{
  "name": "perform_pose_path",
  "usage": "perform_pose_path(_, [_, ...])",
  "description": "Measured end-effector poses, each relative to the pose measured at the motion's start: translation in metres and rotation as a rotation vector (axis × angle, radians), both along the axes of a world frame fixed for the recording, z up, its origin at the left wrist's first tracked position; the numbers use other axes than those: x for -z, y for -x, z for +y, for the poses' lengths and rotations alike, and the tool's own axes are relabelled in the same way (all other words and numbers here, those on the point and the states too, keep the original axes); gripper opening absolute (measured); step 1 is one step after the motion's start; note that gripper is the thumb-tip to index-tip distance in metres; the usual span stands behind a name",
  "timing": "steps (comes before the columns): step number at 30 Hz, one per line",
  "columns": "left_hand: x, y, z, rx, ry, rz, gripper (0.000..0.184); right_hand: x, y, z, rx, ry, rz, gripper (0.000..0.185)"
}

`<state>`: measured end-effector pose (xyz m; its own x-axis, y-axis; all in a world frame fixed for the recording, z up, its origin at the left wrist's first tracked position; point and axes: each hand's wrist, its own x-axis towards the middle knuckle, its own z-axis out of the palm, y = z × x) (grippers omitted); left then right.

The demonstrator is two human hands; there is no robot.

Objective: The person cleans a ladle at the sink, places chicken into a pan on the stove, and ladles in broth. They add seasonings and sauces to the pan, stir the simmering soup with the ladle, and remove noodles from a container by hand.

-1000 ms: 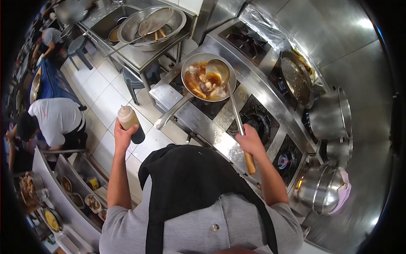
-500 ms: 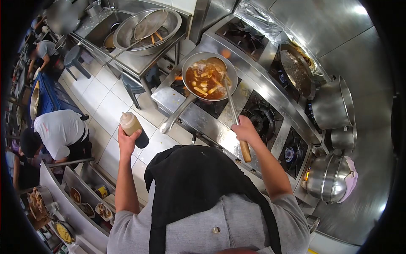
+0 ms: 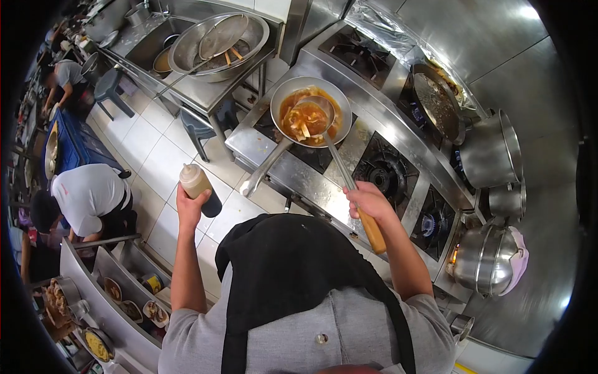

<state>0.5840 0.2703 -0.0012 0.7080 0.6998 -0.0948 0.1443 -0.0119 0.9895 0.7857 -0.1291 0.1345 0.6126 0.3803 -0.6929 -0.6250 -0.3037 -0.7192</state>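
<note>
My left hand (image 3: 190, 209) is wrapped round a squeeze bottle (image 3: 200, 189) with a pale nozzle top and a dark lower part, held away from the stove. In my right hand (image 3: 369, 202) is the wooden handle of a ladle (image 3: 314, 113). Its metal bowl is in the wok and full of reddish-brown sauce with pale pieces. The wok (image 3: 343, 93) stands on a burner, its long handle pointing toward me. More of the sauce (image 3: 288, 113) lies around the ladle.
Open burners (image 3: 381, 171) lie right of the wok. Large pots (image 3: 492, 149) and a dark pan (image 3: 439, 103) line the back. A flame (image 3: 428, 224) burns at right. At left are a large basin with a strainer (image 3: 224, 36), and a person (image 3: 93, 193) bending.
The ladle bowl has moved from the wok's far right side toward its middle and is now full of sauce. My right hand has shifted slightly right and down; my left has barely moved.
</note>
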Motion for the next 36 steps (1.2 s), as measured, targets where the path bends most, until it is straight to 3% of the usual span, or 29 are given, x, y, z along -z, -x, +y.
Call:
perform_pose_path(3, [0.007, -0.001, 0.004, 0.027, -0.016, 0.007, 0.057, 0.008, 0.009, -0.006, -0.176, 0.214, -0.295, 0.013])
perform_pose_path(7, [0.012, -0.004, 0.008, 0.054, -0.029, 0.013, 0.058, 0.016, 0.020, -0.017, -0.244, 0.431, -0.437, 0.016])
perform_pose_path(9, [0.009, -0.007, 0.008, 0.043, -0.009, 0.004, 0.056, 0.016, 0.026, -0.020, -0.343, 0.616, -0.803, 0.023])
perform_pose_path(19, [0.006, -0.011, 0.012, 0.072, -0.027, 0.027, 0.056, 0.039, -0.028, 0.007, -0.325, 0.866, -0.884, 0.023])
perform_pose_path(23, [0.012, -0.004, 0.017, 0.071, -0.063, 0.017, 0.057, 0.049, -0.027, 0.014, -0.323, 0.823, -0.907, 0.023])
perform_pose_path(25, [0.013, 0.000, 0.018, 0.071, -0.008, 0.027, 0.056, 0.038, -0.024, 0.022, -0.288, 0.589, -0.581, 0.022])
perform_pose_path(26, [0.013, 0.002, 0.018, 0.069, -0.007, 0.028, 0.056, 0.040, -0.025, 0.022, -0.291, 0.589, -0.580, 0.022])
perform_pose_path(29, [0.016, 0.004, 0.022, 0.063, -0.032, 0.057, 0.055, 0.029, -0.026, 0.025, 0.044, 0.032, -0.073, 0.018])
perform_pose_path(32, [0.026, 0.006, 0.027, 0.094, 0.000, 0.071, 0.055, -0.006, -0.017, 0.030, 0.189, -0.177, 0.163, 0.015])
perform_pose_path(34, [0.019, 0.005, 0.027, 0.118, -0.009, 0.094, 0.055, -0.015, -0.006, 0.033, 0.189, -0.182, 0.196, 0.015])
perform_pose_path(36, [0.020, 0.004, 0.027, 0.124, 0.004, 0.103, 0.055, -0.020, 0.008, 0.039, 0.096, -0.039, 0.044, 0.012])
